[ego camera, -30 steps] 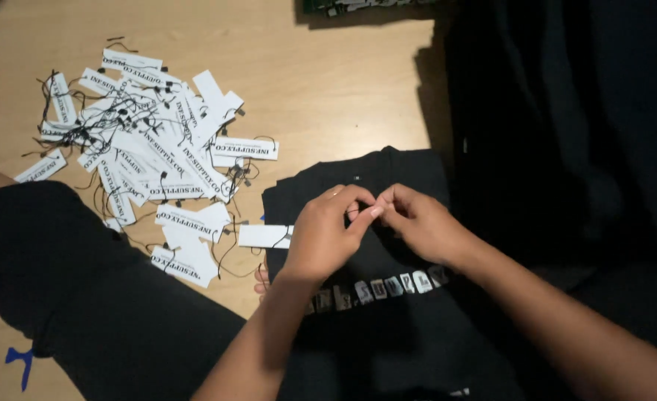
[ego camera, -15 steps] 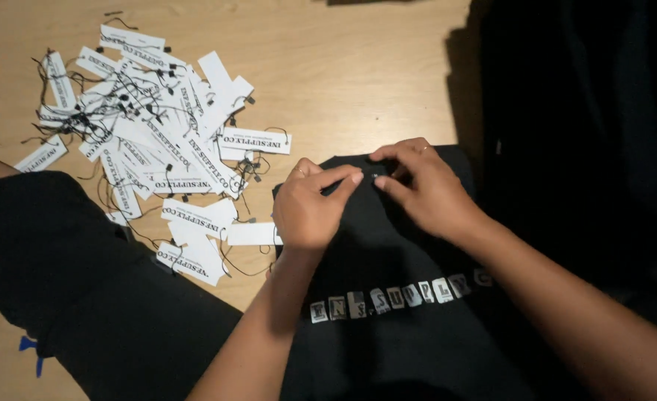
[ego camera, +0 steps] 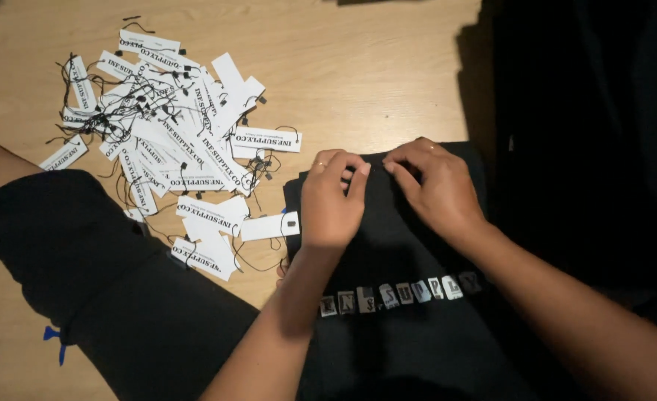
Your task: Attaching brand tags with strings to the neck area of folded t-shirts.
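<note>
A: Head view, hands?
B: Left hand [ego camera: 331,199] and right hand [ego camera: 434,184] both pinched the top edge of the folded black garment [ego camera: 395,252], fingertips nearly touching.
A: Garment's position?
B: On the wooden table [ego camera: 358,67], just right of the white hang tags [ego camera: 172,141]. One tag [ego camera: 269,226] touched its left edge.

I log: folded black T-shirt [ego camera: 395,260], pale lettering across it; my left hand [ego camera: 331,204] and right hand [ego camera: 436,186] pinching its upper edge. Heap of white hang tags [ego camera: 172,141] with black strings, left, on wooden counter [ego camera: 358,67].
</note>
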